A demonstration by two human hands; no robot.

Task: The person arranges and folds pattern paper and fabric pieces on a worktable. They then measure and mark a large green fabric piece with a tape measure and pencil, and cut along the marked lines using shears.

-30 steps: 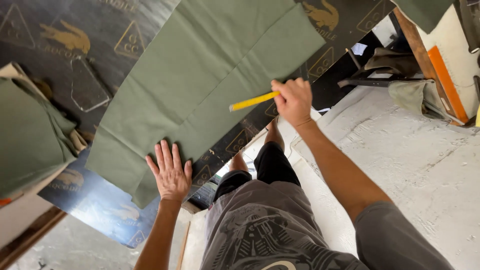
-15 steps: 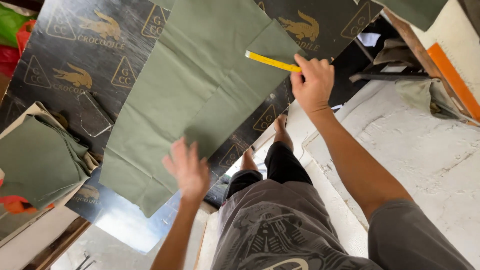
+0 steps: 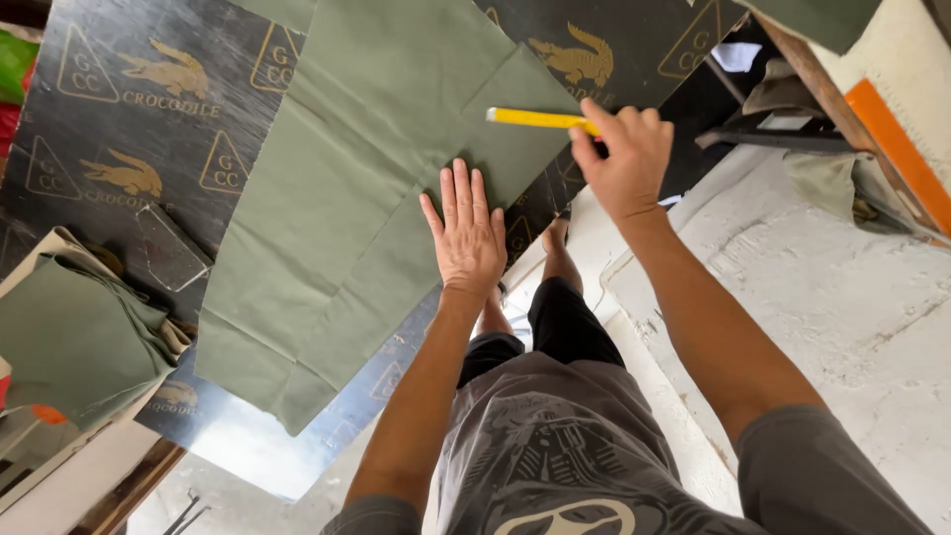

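Note:
A large piece of olive green cloth [image 3: 347, 198] lies spread over a black board [image 3: 119, 149] with gold animal marks. My left hand [image 3: 466, 233] rests flat on the cloth near its front edge, fingers apart. My right hand [image 3: 624, 159] is closed on a yellow pencil-like marker [image 3: 535, 118], whose free end points left over the cloth's upper right part. Below the hands I see my grey printed shirt, black shorts and bare feet.
A folded stack of green cloth [image 3: 79, 332] sits at the left on a pale surface. At the upper right stands a wooden frame with an orange strip [image 3: 897, 149] and rags. A rough white concrete floor [image 3: 842, 317] runs along the right.
My left hand moved up and right along the cloth and now presses flat closer to the right hand. The right hand with the yellow marker rose toward the cloth's upper right.

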